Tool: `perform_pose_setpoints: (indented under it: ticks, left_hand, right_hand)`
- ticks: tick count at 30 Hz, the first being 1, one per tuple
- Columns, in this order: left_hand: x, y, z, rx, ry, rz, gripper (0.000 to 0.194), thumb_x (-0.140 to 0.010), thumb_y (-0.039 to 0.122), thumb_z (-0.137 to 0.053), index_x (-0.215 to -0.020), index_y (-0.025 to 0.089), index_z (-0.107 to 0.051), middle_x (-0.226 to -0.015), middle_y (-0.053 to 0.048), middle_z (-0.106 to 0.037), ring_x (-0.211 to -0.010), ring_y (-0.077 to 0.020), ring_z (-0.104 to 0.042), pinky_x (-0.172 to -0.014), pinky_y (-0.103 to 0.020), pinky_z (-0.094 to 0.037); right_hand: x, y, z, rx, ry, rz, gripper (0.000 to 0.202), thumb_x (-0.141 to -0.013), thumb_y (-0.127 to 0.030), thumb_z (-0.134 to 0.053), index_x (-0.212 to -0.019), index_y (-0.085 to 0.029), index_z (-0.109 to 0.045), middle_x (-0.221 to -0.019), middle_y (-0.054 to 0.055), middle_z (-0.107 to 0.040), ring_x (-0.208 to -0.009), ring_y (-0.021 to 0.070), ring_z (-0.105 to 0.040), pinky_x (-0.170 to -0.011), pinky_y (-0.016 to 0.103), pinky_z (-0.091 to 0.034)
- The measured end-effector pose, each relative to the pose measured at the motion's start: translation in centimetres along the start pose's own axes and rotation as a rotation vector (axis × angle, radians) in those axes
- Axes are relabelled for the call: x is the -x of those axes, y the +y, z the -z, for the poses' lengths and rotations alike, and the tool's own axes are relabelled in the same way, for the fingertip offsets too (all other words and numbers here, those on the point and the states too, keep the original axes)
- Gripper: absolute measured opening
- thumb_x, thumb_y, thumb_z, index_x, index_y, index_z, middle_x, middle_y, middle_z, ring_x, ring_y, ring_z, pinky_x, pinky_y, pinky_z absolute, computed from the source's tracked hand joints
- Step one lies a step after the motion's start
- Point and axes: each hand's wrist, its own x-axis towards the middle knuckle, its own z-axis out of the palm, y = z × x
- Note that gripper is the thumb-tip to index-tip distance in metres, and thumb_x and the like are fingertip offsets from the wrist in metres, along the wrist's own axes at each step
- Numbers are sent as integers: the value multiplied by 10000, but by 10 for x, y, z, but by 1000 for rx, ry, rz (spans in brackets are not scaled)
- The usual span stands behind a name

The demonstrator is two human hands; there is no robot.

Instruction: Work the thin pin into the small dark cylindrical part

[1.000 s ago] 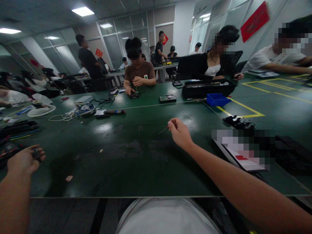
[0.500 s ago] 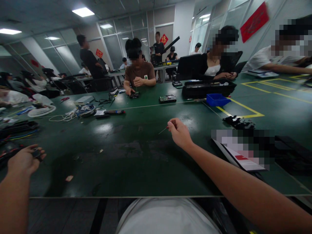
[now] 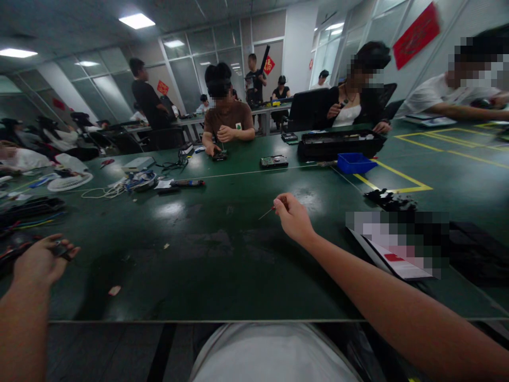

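My right hand is closed around a thin screwdriver with a red handle, its shaft slanting down to the left above the green table. Over the table's left side, my left hand has its fingers wrapped round a small dark object; the object is too small to name. Dark parts with coloured wires lie just beyond that hand. Two small pale scraps are on the table between my hands.
Farther back lie a screwdriver-like tool, a white cable bundle, a circuit-board device, a blue bin and a long black tray. A booklet lies right of my forearm. Several people sit around.
My left hand has shifted slightly, showing more of the dark object. My right hand stays put. Across the table, a person in black has raised one hand, and a standing person has tilted a long dark bar upright.
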Motion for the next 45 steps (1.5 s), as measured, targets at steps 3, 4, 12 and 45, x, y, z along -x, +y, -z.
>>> perform_pose_setpoints:
  ticks: [3,4,12,45]
  left_hand:
    - [4,-1,-5,24,-5,1,318,-605,-104,-386,-781,147,-471,-653,18,-465,-567,-93,-477,-538,-173,-491]
    - [5,-2,-8,22,1,1,328,-594,-102,-387,-787,146,-476,-655,16,-467,-568,-94,-478,-537,-170,-480]
    - [33,-1,-66,117,-186,14,328,-570,-13,-429,-846,147,-504,-668,-6,-465,-584,-137,-465,-556,-234,-453]
    - [258,-72,-274,-268,-1127,-782,364,-779,80,-670,-1117,214,-670,-1181,-115,-653,-1135,-286,-584,-1049,-486,-398]
  right_hand:
    - [0,0,0,-4,9,-3,230,-955,-422,-472,-919,-223,-581,-750,27,-666,-701,199,-620,-681,336,-432]
    - [0,0,0,-7,7,-2,230,-955,-422,-472,-921,-223,-581,-750,26,-665,-701,199,-620,-680,335,-432]
    - [0,0,0,-11,5,5,234,-957,-426,-464,-909,-229,-580,-752,24,-660,-701,201,-618,-670,337,-432]
    - [1,-3,1,-292,116,43,219,-931,-427,-525,-930,-222,-605,-793,29,-699,-729,184,-663,-722,349,-517]
